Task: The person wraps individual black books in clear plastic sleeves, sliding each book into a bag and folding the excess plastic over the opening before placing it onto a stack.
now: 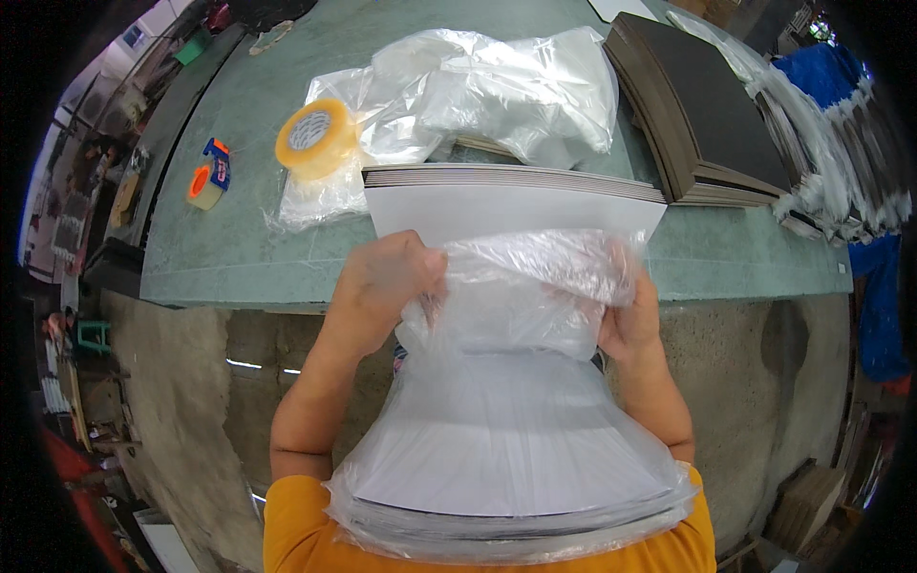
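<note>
A stack of white boards leans from my body against the table's near edge, and its far end is bare. Around its nearer part lies a clear plastic bag, crumpled toward the open end. My left hand pinches the bag's edge at the left side of the stack. On the other side my right hand grips the bag's edge, its fingers partly seen through the film. A gathered fold of plastic stretches between both hands, across the stack's top face.
Beyond the stack, a heap of clear plastic bags lies on the green table. A roll of clear tape rests on the heap's left, with a blue-and-orange tape dispenser farther left. Dark boards are piled at the right, beside plastic-wrapped stacks.
</note>
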{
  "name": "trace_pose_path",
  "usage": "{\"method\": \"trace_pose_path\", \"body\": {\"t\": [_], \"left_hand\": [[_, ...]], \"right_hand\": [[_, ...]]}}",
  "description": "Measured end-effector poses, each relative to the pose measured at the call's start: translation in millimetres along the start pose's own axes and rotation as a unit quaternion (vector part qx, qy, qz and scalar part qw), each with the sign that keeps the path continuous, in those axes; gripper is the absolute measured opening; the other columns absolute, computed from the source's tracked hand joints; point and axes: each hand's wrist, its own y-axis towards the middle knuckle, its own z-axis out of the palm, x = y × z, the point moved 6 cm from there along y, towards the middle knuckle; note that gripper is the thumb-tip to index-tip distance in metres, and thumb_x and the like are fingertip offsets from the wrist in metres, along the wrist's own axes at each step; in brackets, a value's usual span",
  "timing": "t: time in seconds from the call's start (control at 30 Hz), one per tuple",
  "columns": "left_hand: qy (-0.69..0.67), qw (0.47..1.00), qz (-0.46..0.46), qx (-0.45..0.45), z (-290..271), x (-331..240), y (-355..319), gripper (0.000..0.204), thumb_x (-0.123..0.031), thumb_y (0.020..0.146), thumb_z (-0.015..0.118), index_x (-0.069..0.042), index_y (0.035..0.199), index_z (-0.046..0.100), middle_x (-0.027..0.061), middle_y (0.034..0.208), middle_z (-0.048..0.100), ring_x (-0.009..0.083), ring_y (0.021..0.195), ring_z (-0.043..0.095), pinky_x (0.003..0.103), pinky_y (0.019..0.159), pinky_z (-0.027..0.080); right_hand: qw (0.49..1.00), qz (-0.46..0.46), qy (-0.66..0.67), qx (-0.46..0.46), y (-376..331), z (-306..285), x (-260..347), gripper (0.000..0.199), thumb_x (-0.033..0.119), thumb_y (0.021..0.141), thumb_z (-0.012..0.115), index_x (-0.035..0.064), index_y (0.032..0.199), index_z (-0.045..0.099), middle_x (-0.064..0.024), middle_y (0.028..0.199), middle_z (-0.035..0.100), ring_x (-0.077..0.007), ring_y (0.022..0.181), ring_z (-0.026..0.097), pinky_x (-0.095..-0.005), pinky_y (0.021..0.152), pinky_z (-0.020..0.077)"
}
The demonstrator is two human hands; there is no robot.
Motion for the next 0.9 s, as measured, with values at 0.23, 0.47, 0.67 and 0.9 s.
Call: {"method": "trace_pose_path", "body": {"t": [0.23,0.47,0.67,0.9], "left_hand": [[-0.095,0.985,-0.021,-0.145,-21,3,0,0.022,-0.022,0.084,0.049,-0.008,0.067,0.052,-0.0061,0.058,0.046,0.0007,0.049,0.038,0.018,0.043,0.029],[0.289,0.915,0.190,-0.209,-40,-26,-6,0.014,-0.018,0.079,0.055,-0.005,0.072,0.052,-0.0055,0.058,0.045,0.0039,0.049,0.039,0.018,0.045,0.031],[0.257,0.960,0.102,-0.043,11,-45,-27,0.011,-0.010,0.076,0.059,-0.002,0.072,0.053,0.0001,0.061,0.050,0.0056,0.053,0.044,0.018,0.047,0.034],[0.125,0.991,0.036,-0.011,13,6,-7,0.009,-0.010,0.074,0.060,-0.004,0.071,0.054,-0.0029,0.063,0.049,0.0035,0.058,0.042,0.019,0.051,0.035]], "right_hand": [[0.948,0.024,-0.303,0.094,-3,7,-9,0.022,0.007,0.074,0.062,-0.0020,0.093,0.055,-0.0091,0.083,0.060,-0.0127,0.075,0.057,-0.0239,0.066,0.0464],[0.931,0.038,-0.348,0.103,-4,-2,-5,0.009,0.007,0.074,0.062,-0.0015,0.072,0.059,-0.0054,0.065,0.060,-0.0107,0.060,0.057,-0.0218,0.055,0.0436],[0.957,-0.006,-0.252,0.141,-4,15,-4,0.017,0.017,0.072,0.065,0.0018,0.069,0.058,-0.0045,0.060,0.057,-0.0095,0.052,0.052,-0.0202,0.044,0.0367],[0.991,0.069,-0.024,0.116,1,8,-11,0.024,0.021,0.075,0.064,0.0030,0.062,0.052,-0.0054,0.057,0.054,-0.0120,0.047,0.048,-0.0228,0.043,0.0387]]}}
